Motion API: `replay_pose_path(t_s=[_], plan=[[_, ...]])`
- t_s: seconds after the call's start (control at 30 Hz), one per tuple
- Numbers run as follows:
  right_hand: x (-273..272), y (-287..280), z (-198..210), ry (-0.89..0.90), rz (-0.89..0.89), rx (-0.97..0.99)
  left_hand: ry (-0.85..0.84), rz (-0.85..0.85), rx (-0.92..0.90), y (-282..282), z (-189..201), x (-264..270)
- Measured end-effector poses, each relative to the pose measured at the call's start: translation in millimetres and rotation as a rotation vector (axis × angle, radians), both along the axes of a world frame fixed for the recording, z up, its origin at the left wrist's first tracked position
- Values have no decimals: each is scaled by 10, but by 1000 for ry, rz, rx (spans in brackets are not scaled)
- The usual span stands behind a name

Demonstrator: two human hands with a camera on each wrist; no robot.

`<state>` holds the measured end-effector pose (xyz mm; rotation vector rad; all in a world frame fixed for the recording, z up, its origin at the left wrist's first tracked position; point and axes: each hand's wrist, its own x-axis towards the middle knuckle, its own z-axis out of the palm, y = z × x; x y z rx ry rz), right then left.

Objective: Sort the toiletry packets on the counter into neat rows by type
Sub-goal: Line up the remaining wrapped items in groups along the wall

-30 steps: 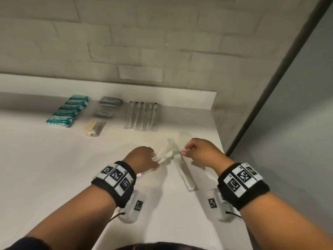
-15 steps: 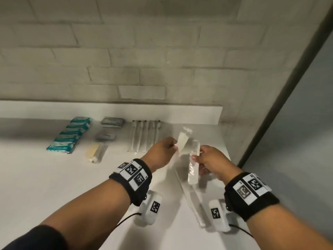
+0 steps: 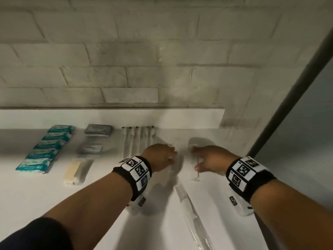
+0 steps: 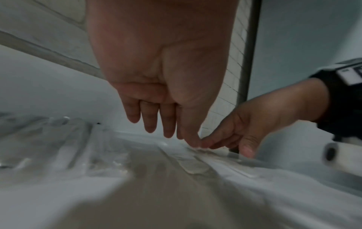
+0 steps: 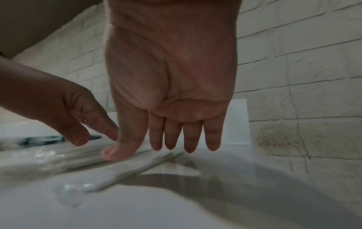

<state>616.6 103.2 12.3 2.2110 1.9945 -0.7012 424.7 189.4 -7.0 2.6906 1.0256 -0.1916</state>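
- Now both hands, left hand (image 3: 160,157) and right hand (image 3: 209,160), fingers straight, press clear packets (image 5: 137,162) flat on the counter (image 3: 45,195).
- Beside them: wrapped toothbrushes (image 3: 137,141), teal packets (image 3: 46,147).

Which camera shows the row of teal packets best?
The head view: the teal packets lie in a clear line at the counter's left. The right wrist view catches only a blurred teal sliver behind the left hand; the left wrist view shows none.
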Motion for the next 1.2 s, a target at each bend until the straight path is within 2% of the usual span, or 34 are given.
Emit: replay_pose_path(t_s=[0.13,0.37,0.57,0.67,0.73,0.77,0.87,1.0,1.2], plan=[[-64,115,-106,-80,99,-45,123,-13,14,-30,-95,130],[-140,365,-194,-68,115,-98,118,93,87,-19,-137,262],[-165,437,-214,-62,128,-95,143,86,84,-17,-101,268],[-161,383,-248,75,12,75,151,96,62,-48,-79,269],[-235,301,-210,56,-99,249,166,99,54,-51,-59,273],[-314,209,-158,27,-126,244,174,98,51,-53,-56,271],[-599,-144,-43,88,-54,9,198,94,63,-54,-32,273],[-827,-377,-59,36,28,-182,224,87,53,-72,6,283],[-587,-292,-117,405,-259,-296,216,89,62,-80,9,257]])
